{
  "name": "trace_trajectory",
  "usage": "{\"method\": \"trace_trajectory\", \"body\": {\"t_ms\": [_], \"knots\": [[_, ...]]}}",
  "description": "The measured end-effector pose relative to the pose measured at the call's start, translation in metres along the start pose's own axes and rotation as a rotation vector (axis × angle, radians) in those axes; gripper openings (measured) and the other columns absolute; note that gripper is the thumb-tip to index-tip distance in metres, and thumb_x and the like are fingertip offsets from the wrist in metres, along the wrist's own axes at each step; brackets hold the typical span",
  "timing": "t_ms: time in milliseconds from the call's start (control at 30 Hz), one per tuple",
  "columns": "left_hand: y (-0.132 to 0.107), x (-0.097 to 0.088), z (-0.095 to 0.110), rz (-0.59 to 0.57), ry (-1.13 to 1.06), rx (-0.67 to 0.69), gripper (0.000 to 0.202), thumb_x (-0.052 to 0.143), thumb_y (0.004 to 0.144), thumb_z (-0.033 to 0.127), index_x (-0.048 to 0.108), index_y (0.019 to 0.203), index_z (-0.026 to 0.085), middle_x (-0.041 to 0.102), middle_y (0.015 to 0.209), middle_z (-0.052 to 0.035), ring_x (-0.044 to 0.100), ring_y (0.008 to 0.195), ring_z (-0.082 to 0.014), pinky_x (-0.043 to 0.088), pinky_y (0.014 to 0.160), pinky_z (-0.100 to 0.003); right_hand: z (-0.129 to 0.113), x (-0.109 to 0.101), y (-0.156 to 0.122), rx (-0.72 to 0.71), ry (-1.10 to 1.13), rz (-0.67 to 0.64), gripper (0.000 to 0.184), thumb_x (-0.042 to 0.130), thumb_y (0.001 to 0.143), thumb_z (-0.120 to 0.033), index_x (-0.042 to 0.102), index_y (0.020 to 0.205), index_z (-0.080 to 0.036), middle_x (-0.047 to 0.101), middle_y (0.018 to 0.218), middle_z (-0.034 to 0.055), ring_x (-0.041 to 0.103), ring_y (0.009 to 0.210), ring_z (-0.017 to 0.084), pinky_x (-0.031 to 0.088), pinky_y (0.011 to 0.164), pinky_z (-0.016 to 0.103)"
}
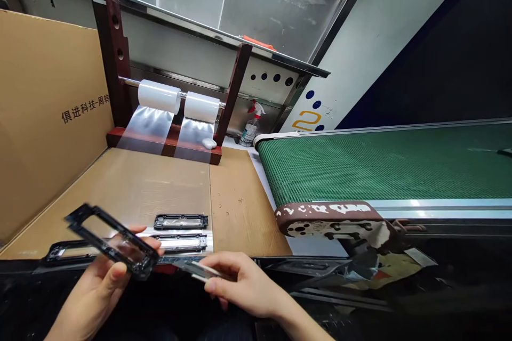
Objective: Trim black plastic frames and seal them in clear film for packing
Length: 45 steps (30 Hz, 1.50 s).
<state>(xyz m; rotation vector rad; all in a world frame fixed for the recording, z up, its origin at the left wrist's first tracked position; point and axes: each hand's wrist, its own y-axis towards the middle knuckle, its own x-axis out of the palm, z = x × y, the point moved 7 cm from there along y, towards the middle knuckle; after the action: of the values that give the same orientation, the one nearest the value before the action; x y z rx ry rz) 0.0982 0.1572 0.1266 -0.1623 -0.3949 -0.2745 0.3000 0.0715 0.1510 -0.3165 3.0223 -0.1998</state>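
Left hand (98,290): grasping a black frame (120,232)
Right hand (244,282): pinching a clear strip (200,270)
Cardboard (128,186): three frames (181,221) along its front edge

2 rolls of clear film (159,97) hang on a steel rod (128,82) across a dark wooden stand (116,58), a spray bottle (251,130) just beside it. A green mesh conveyor belt (380,165) runs along the right; a printed cardboard panel (48,117) stands left.

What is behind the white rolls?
A grey metal panel stands behind the rolls. The part straight behind them is covered, so it cannot be seen.
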Motion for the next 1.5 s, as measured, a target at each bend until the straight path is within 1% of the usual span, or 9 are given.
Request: {"method": "trace_trajectory", "body": {"t_ms": [67,167,300,500,900,1100,1200,1367,1500], "knots": [[-0.004,0.007,0.002,-0.001,-0.068,-0.095,0.058,0.083,0.055,0.063,0.073,0.102,0.031,0.078,0.085,0.0010,0.072,0.084,-0.0218,0.058,0.078,-0.024,-0.022,-0.002,-0.006,-0.121,-0.157,0.040,0.037,0.061,0.089,-0.049,0.069,0.110,-0.020,0.064,0.082,0.0012,0.056,0.065,0.011,0.050,0.058,0.022],[-0.012,0.021,0.003,-0.050,-0.108,-0.212,0.061,0.086,0.048,0.064,0.077,0.099,0.029,0.075,0.076,-0.0009,0.071,0.075,-0.0220,0.059,0.071,-0.025,-0.067,0.002,-0.018,-0.463,-0.645,0.117,0.031,0.046,0.100,-0.033,0.064,0.122,-0.020,0.069,0.088,0.0040,0.061,0.074,0.013,0.050,0.067,0.024],[-0.019,0.031,0.002,-0.140,-0.102,-0.285,0.064,0.085,0.048,0.065,0.078,0.099,0.026,0.071,0.070,-0.0019,0.068,0.070,-0.0202,0.056,0.068,-0.024,-0.109,0.016,-0.034,-0.869,-1.205,0.306,0.022,0.054,0.098,-0.022,0.069,0.113,-0.027,0.068,0.082,0.0012,0.059,0.073,0.013,0.043,0.066,0.026],[-0.024,0.036,0.002,-0.196,-0.084,-0.304,0.060,0.085,0.051,0.064,0.078,0.099,0.029,0.070,0.071,-0.0016,0.065,0.067,-0.0191,0.053,0.068,-0.026,-0.130,0.037,-0.039,-1.110,-1.394,0.347,0.019,0.060,0.094,-0.016,0.073,0.100,-0.029,0.065,0.077,-0.0047,0.057,0.075,0.008,0.042,0.085,0.025],[-0.027,0.037,0.000,-0.220,-0.100,-0.318,0.061,0.085,0.052,0.063,0.078,0.101,0.028,0.070,0.073,-0.0009,0.064,0.069,-0.0189,0.053,0.072,-0.028,-0.124,0.038,-0.043,-1.158,-1.284,0.422,0.020,0.056,0.098,-0.019,0.073,0.101,-0.028,0.066,0.078,-0.0039,0.056,0.072,0.009,0.041,0.072,0.025],[-0.027,0.033,0.002,-0.199,-0.081,-0.310,0.059,0.084,0.051,0.064,0.078,0.100,0.031,0.071,0.072,-0.0017,0.065,0.069,-0.0194,0.055,0.073,-0.029,-0.111,0.028,-0.045,-1.088,-1.125,0.562,0.022,0.054,0.098,-0.019,0.073,0.098,-0.030,0.063,0.078,-0.0024,0.058,0.072,0.010,0.042,0.069,0.026],[-0.026,0.029,0.004,-0.161,-0.051,-0.288,0.061,0.085,0.048,0.065,0.079,0.099,0.031,0.072,0.073,-0.0025,0.066,0.070,-0.0196,0.056,0.072,-0.027,-0.091,-0.001,-0.037,-0.955,-1.043,0.680,0.023,0.053,0.096,-0.017,0.071,0.102,-0.029,0.061,0.083,0.0003,0.060,0.075,0.012,0.047,0.069,0.025],[-0.025,0.029,0.004,-0.185,-0.056,-0.262,0.059,0.084,0.052,0.064,0.078,0.101,0.032,0.074,0.077,-0.0034,0.068,0.077,-0.0221,0.057,0.075,-0.029,-0.028,-0.087,-0.002,-0.446,-1.156,0.872,0.028,0.044,0.099,-0.028,0.068,0.111,-0.021,0.066,0.091,0.0069,0.065,0.082,0.019,0.055,0.072,0.031],[-0.024,0.028,0.001,-0.217,-0.036,-0.290,0.057,0.084,0.053,0.063,0.077,0.103,0.036,0.075,0.080,-0.0022,0.069,0.079,-0.0210,0.055,0.079,-0.027,-0.006,-0.120,0.009,-0.401,-1.229,0.878,0.028,0.049,0.096,-0.031,0.070,0.110,-0.019,0.068,0.104,0.0130,0.065,0.098,0.027,0.054,0.083,0.046]]}}
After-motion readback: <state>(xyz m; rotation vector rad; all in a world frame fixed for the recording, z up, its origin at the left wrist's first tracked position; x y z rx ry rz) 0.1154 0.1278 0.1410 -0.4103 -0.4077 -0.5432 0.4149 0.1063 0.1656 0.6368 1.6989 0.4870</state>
